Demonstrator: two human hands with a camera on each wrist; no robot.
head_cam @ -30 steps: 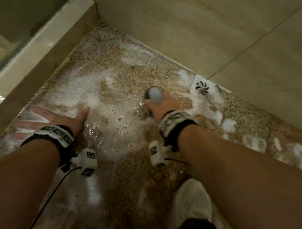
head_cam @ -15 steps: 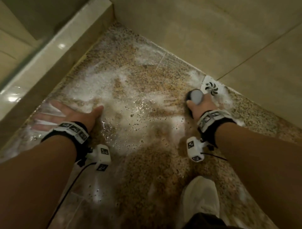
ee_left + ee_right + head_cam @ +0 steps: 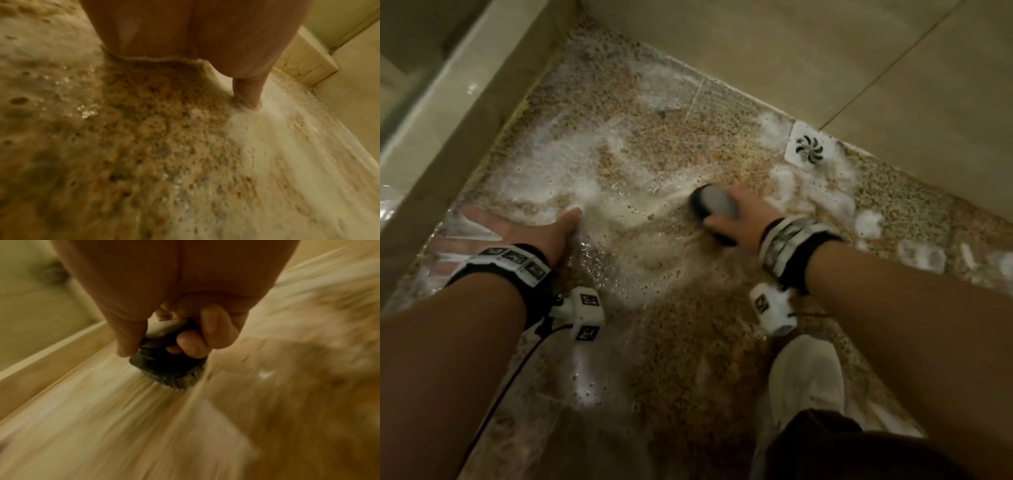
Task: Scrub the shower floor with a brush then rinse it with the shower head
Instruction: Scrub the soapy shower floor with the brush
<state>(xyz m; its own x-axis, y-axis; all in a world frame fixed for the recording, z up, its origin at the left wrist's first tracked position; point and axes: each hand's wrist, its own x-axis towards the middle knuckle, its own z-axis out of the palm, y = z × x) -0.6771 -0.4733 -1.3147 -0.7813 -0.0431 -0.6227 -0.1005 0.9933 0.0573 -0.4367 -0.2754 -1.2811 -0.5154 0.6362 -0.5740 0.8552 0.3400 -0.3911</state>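
A dark scrub brush [image 3: 714,205] with a grey top sits bristles down on the speckled brown shower floor [image 3: 688,342], which is wet and streaked with white foam. My right hand [image 3: 736,222] grips the brush from behind; in the right wrist view the fingers [image 3: 209,335] curl round the black brush body [image 3: 166,368]. My left hand [image 3: 517,233] lies flat on the foamy floor at the left, fingers spread; its thumb [image 3: 248,95] touches the foam. No shower head is in view.
A white square drain cover [image 3: 810,149] sits at the foot of the beige tiled wall [image 3: 825,68], right of the brush. A raised tile curb [image 3: 465,120] borders the floor on the left. My white shoe [image 3: 808,380] stands at the lower right. Foam clumps [image 3: 869,222] lie near the drain.
My right hand has drawn the brush back left, away from the drain toward mid-floor, after pushing it up to the drain half a second ago. The left hand stays planted.
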